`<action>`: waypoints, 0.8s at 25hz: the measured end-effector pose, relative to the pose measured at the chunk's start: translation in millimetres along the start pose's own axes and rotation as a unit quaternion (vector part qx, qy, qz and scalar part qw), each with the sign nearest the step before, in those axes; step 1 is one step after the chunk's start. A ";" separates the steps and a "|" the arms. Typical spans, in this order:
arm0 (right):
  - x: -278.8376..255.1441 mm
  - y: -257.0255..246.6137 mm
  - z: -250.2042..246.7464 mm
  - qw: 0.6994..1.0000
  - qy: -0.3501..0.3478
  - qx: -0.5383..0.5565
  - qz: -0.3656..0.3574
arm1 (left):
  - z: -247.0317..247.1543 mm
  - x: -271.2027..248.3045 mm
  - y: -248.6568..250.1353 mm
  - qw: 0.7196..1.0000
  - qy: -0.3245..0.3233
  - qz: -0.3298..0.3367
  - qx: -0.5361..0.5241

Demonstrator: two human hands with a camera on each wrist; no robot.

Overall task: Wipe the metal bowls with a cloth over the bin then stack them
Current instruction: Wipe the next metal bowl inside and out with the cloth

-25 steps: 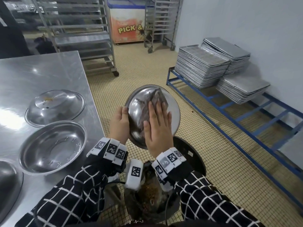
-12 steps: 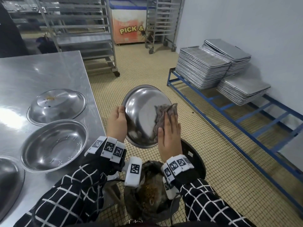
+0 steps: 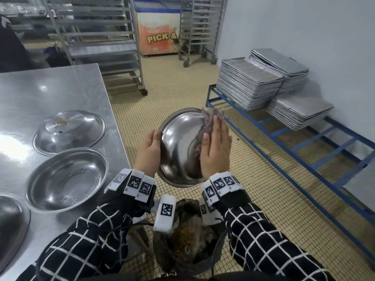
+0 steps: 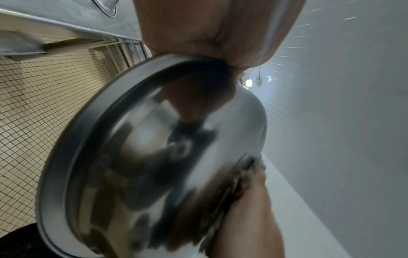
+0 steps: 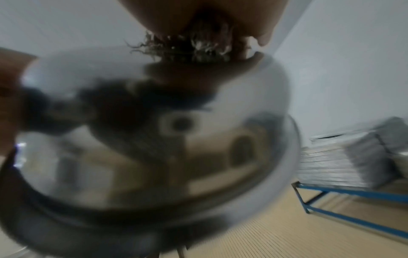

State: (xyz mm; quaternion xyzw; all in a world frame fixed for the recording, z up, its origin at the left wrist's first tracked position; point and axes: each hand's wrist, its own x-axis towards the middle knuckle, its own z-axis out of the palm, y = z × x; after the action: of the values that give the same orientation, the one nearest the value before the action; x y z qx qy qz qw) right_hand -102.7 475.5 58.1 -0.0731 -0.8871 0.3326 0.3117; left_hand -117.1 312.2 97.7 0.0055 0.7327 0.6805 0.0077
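I hold a metal bowl [image 3: 178,147] tilted in the air above the black bin [image 3: 219,254], which has brown waste in it. My left hand [image 3: 149,153] grips the bowl's left rim. My right hand [image 3: 216,147] lies flat with straight fingers and presses a grey frayed cloth [image 3: 211,120] against the bowl's upper right edge. The left wrist view shows the domed outer side of the bowl [image 4: 154,157] with the cloth [image 4: 238,181] on it. In the blurred right wrist view, the cloth [image 5: 198,45] sits under my palm on the bowl [image 5: 154,139].
On the steel table [image 3: 50,88] to the left lie an upside-down bowl [image 3: 69,130], an upright bowl [image 3: 67,177] and part of a third [image 3: 10,226]. Stacked trays [image 3: 249,86] sit on a blue rack [image 3: 284,142] to the right. Wheeled racks [image 3: 101,47] stand behind.
My right hand and the cloth have slid from the bowl's middle to its right side and up to the upper right edge. The left hand keeps its grip on the rim.
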 end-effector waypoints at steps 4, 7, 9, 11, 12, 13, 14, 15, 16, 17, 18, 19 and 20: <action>-27.9 22.1 6.0 0.996 -0.021 0.067 0.059 | -2.8 3.3 2.7 0.999 0.032 0.005 0.016; -53.3 12.9 17.9 0.998 -0.050 0.032 -0.014 | -3.4 2.4 3.7 0.999 0.048 0.009 0.020; -56.8 -0.9 21.9 0.997 -0.065 0.009 -0.051 | -0.6 0.8 3.4 0.998 0.046 0.007 0.036; -50.0 -16.2 20.9 0.995 -0.068 0.017 -0.072 | 3.4 -0.3 1.0 0.998 0.041 0.010 0.041; -43.5 -22.3 18.8 0.995 -0.062 0.026 -0.077 | 4.8 -0.9 0.0 0.998 0.037 0.013 0.042; -34.9 -25.9 16.0 0.995 -0.047 0.032 -0.077 | 5.4 -2.0 0.3 0.999 0.029 0.014 0.044; -25.4 -27.1 12.6 0.997 -0.025 0.031 -0.072 | 5.2 -2.8 0.7 0.999 0.017 0.013 0.045; -15.8 -25.5 8.6 0.998 0.000 0.029 -0.063 | 4.5 -3.8 2.5 0.999 0.005 0.009 0.041; -6.8 -21.7 3.8 0.998 0.019 0.034 -0.045 | 3.4 -3.9 3.3 0.999 -0.004 0.004 0.036; 1.2 -16.2 -1.3 0.998 0.026 0.050 -0.014 | 1.9 -4.3 4.7 1.000 -0.008 0.001 0.029; 6.7 -8.9 -5.9 0.997 0.022 0.073 0.029 | 0.1 -2.9 4.2 1.000 -0.007 -0.004 0.026; 9.1 0.3 -9.0 0.993 0.005 0.094 0.076 | -1.6 -1.4 3.5 1.000 -0.005 -0.009 0.021; 8.6 9.9 -10.9 0.988 -0.011 0.103 0.111 | -3.4 0.3 2.1 1.000 -0.001 -0.010 0.022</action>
State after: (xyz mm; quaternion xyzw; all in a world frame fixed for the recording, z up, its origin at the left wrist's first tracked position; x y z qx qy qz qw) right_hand -103.7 492.0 62.5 -0.1350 -0.8377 0.4555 0.2693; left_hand -117.5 309.0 100.1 -0.0015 0.7474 0.6642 0.0151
